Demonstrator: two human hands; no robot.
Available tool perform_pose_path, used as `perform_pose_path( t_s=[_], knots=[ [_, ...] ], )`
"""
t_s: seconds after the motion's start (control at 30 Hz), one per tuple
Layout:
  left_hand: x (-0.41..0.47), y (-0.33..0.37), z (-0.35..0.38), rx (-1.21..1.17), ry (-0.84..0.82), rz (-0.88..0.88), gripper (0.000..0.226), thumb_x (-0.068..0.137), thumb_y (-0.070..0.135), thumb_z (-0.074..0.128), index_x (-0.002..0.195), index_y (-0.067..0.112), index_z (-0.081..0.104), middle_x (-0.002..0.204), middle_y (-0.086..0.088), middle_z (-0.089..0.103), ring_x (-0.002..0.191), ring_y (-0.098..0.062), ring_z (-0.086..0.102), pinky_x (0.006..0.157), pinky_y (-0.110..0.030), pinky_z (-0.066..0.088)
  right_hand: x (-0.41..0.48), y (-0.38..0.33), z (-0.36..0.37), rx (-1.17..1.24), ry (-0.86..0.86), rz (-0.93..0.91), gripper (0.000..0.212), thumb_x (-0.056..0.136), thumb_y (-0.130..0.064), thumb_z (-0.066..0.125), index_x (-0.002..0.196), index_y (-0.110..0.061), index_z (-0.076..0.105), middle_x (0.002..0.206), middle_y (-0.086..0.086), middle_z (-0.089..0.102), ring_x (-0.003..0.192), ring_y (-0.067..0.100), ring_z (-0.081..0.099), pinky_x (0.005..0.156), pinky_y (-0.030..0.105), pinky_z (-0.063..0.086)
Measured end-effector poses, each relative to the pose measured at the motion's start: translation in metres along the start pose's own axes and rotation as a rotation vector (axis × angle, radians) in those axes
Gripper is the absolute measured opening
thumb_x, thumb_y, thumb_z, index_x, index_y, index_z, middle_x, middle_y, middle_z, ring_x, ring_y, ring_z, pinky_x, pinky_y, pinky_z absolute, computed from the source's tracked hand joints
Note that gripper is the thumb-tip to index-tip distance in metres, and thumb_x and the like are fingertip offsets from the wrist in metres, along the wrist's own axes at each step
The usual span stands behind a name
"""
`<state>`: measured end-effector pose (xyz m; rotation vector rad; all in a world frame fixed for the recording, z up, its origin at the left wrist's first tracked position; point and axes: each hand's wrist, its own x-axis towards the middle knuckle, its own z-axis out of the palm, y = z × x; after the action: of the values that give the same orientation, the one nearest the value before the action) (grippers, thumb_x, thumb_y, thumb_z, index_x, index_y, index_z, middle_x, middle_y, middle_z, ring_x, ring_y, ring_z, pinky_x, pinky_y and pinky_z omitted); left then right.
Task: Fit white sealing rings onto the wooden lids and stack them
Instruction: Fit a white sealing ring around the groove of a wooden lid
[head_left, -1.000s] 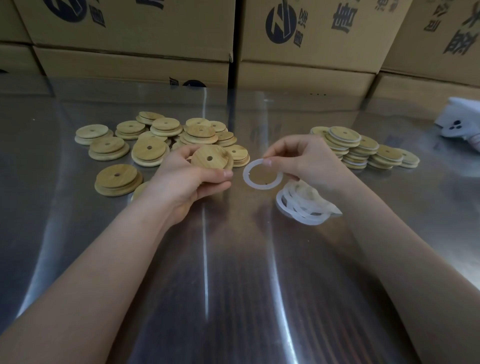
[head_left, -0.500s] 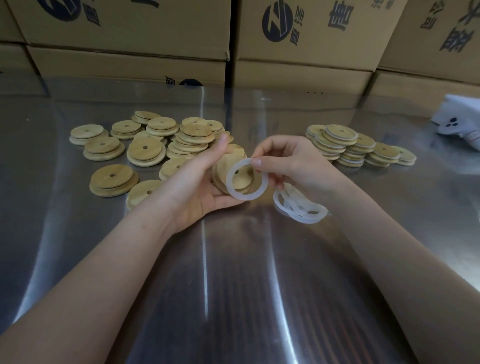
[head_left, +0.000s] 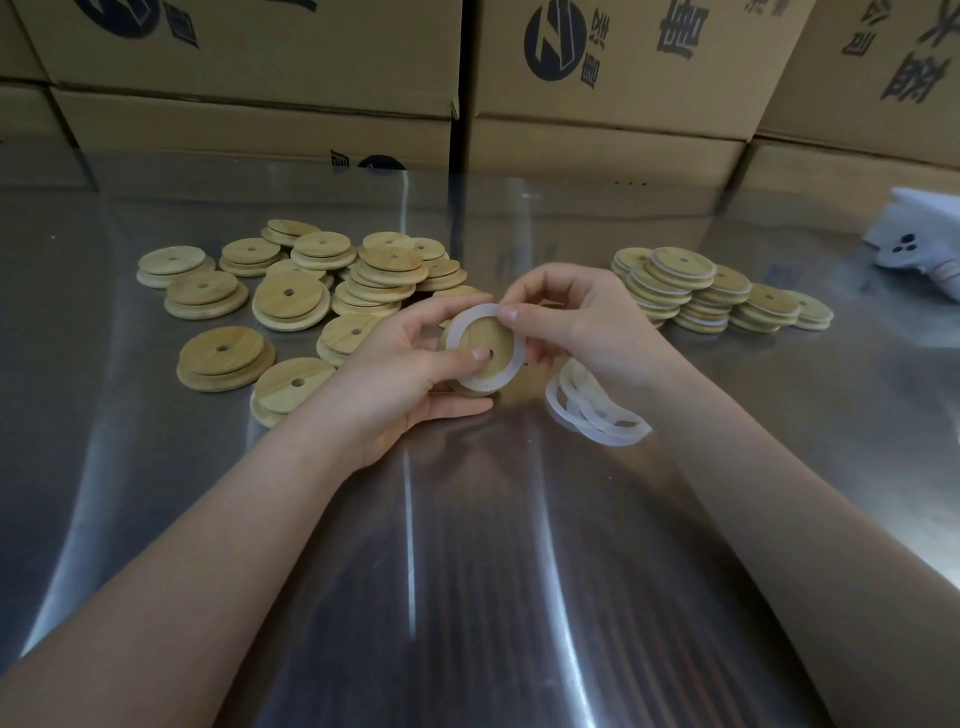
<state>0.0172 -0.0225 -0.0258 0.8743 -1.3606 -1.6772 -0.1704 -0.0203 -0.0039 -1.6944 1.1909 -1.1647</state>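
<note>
I judge ring seating under way: left hand (head_left: 410, 364) grips the wooden lid (head_left: 491, 335), right hand (head_left: 576, 319) pinches the white sealing ring (head_left: 464, 321); next, press it home evenly.

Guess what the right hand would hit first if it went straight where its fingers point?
The right hand pinches the white ring; next it probably meets the wooden lid the left hand holds.

Glossy metal table (head_left: 467, 597), wooden lids (head_left: 291, 299)
</note>
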Motion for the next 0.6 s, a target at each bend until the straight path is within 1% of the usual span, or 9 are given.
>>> perform_pose_path(
  t_s=[0.27, 0.47, 0.6],
  knots=[
    [-0.0002, 0.0015, -0.0020, 0.020, 0.012, 0.024, 0.045, 0.091, -0.002, 0.060, 0.125, 0.028, 0.064, 0.111, -0.005, 0.072, 0.105, -0.021, 0.070, 0.083, -0.042, 0.060, 0.0010, 0.0001, 0.0006, -0.014, 0.032, 0.007, 0.007, 0.087, -0.012, 0.071, 0.080, -0.013, 0.069, 0.068, 0.004, 0.065, 0.055, 0.012, 0.056, 0.053, 0.025, 0.049],
    [-0.0002, 0.0008, -0.0024, 0.051, -0.008, 0.060, 0.048, 0.091, -0.003, 0.058, 0.126, 0.029, 0.061, 0.108, -0.004, 0.074, 0.104, -0.018, 0.070, 0.085, -0.038, 0.059, 0.0005, -0.0012, 0.0001, -0.022, 0.043, 0.009, 0.005, 0.087, -0.011, 0.071, 0.082, -0.011, 0.069, 0.067, 0.001, 0.065, 0.056, 0.011, 0.056, 0.054, 0.024, 0.049],
    [-0.0007, -0.0020, 0.0004, 0.148, 0.024, 0.168, 0.052, 0.092, -0.003, 0.058, 0.125, 0.037, 0.058, 0.104, -0.001, 0.075, 0.101, -0.014, 0.071, 0.083, -0.034, 0.060, 0.0005, -0.0020, -0.0007, -0.024, 0.051, 0.011, 0.005, 0.087, -0.011, 0.071, 0.082, -0.011, 0.069, 0.066, -0.001, 0.065, 0.056, 0.011, 0.057, 0.054, 0.023, 0.048]
  ],
)
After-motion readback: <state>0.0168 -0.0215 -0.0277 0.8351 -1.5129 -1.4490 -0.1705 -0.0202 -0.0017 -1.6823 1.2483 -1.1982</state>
